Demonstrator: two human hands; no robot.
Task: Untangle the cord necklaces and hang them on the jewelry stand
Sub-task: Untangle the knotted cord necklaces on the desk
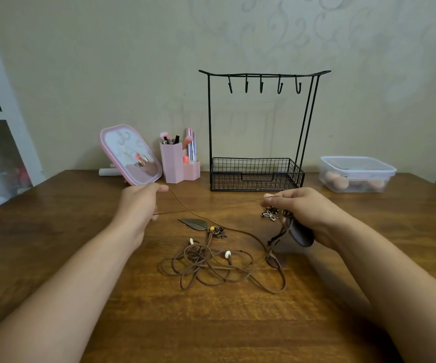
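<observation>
Single head-worn view, wide-angle, sitting above the near edge of the wooden table (238, 323) and looking forward and down toward 12 o'clock. Both forearms are entering from the bottom corners, at 7 and 5 o'clock, filling the close foreground. The jewelry stand (257, 132) is standing at 12 o'clock against the far wall, farther off. Straight lines are bowing near the frame edges. No second view is sharing the scene

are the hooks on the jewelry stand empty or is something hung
Empty: all five hooks on the jewelry stand hang bare; the cord necklaces lie tangled on the table.
</observation>
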